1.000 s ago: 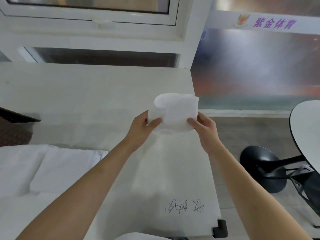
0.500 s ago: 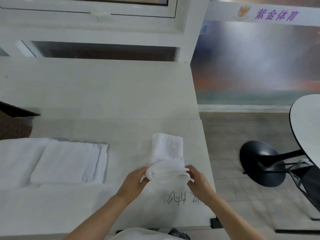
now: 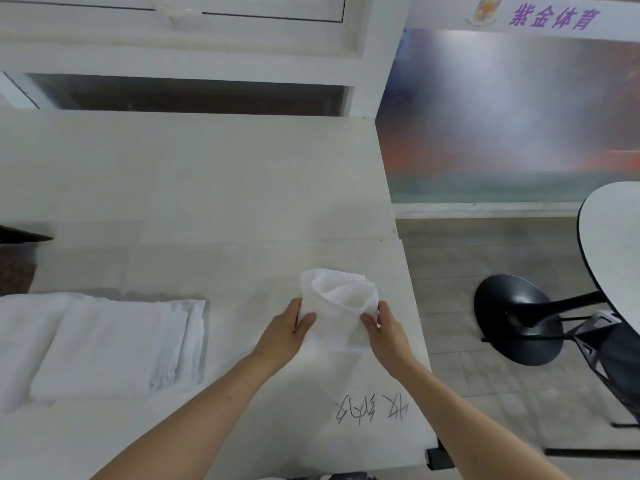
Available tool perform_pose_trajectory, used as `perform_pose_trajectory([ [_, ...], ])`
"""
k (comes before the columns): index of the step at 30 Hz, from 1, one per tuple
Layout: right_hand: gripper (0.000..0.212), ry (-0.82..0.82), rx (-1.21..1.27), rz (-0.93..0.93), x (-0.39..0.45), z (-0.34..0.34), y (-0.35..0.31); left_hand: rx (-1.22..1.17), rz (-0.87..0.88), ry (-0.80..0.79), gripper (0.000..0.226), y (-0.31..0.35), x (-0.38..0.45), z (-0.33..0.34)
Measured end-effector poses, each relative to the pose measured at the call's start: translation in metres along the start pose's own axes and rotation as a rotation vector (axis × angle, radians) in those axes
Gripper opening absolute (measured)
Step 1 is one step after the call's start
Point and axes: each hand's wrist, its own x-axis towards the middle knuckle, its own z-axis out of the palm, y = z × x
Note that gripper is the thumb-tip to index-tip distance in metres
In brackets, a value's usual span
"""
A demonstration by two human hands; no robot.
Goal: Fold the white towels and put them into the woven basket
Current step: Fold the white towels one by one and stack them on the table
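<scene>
Versus 0.5 s ago: the small white towel (image 3: 337, 308) was a tight roll held low, just above the handwritten marks (image 3: 372, 412). It now sits farther up the bench (image 3: 194, 202), clear of the marks, with its upper layers sprung open into a loose cup shape. Versus 1.0 s ago: it was held up in the air; now its lower part appears to lie on the bench top.

Towel: white terry, nubbly pile, soft rounded folds, near the right edge of the bench. Bench: pale, matt, flat. A stack of folded white towels (image 3: 114, 344) lies well apart on the left, layered edges facing right. No woven basket can be made out; a dark object at the far left edge is unclear.

Left hand (image 3: 285, 336): forearm reaching in from lower left, thumb on top of the towel's left edge, fingers behind it, pinching the cloth. Right hand (image 3: 386, 332): forearm from lower right, thumb and curled fingers pinching the towel's right edge.

On the floor to the right: a black round pedestal base (image 3: 516, 317).
</scene>
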Motion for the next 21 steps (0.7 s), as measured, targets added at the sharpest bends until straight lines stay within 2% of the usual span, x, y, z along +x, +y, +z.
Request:
perform_pose_trajectory([
  [7,0.02,0.102,-0.22,0.033,0.036,0.018,-0.012,0.041,-0.182,0.179,0.038,-0.007,0.052,0.006],
  [11,0.022,0.095,-0.268,0.097,0.051,0.024,-0.01,0.009,-0.166,0.292,0.039,0.0,0.053,0.015],
  [17,0.024,0.054,-0.245,0.207,0.066,0.029,-0.007,0.135,0.039,0.184,0.049,-0.01,0.045,0.027],
  [21,0.025,0.05,-0.2,0.235,0.069,0.029,-0.005,0.273,0.033,0.149,0.046,-0.021,0.055,0.029],
])
